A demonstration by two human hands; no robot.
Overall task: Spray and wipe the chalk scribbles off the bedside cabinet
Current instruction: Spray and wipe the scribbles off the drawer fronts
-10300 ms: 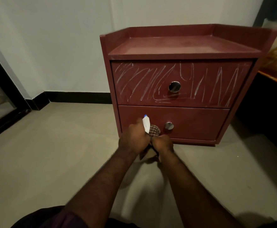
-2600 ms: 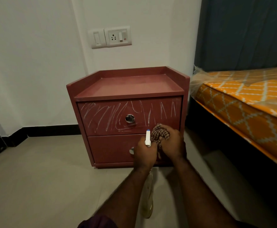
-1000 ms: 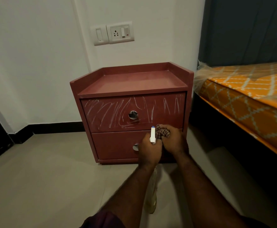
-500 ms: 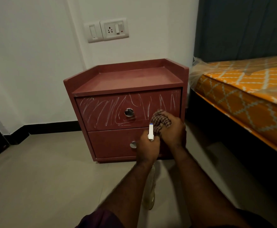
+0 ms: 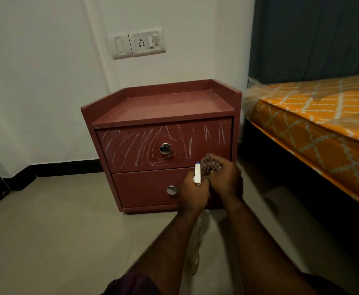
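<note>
The left hand (image 5: 192,193) is gripping the spray bottle (image 5: 197,173) by its neck. The right hand (image 5: 227,179) is clutching the bunched checked cloth (image 5: 211,165) beside it. The chalk scribbles (image 5: 131,147) are covering the upper drawer (image 5: 199,145) of the bedside cabinet (image 5: 163,105), just beyond.

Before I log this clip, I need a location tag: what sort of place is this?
Probably a bedroom: a bed with a plastic-wrapped orange mattress stands beside the cabinet, and a dark curtain hangs behind the bed.
</note>
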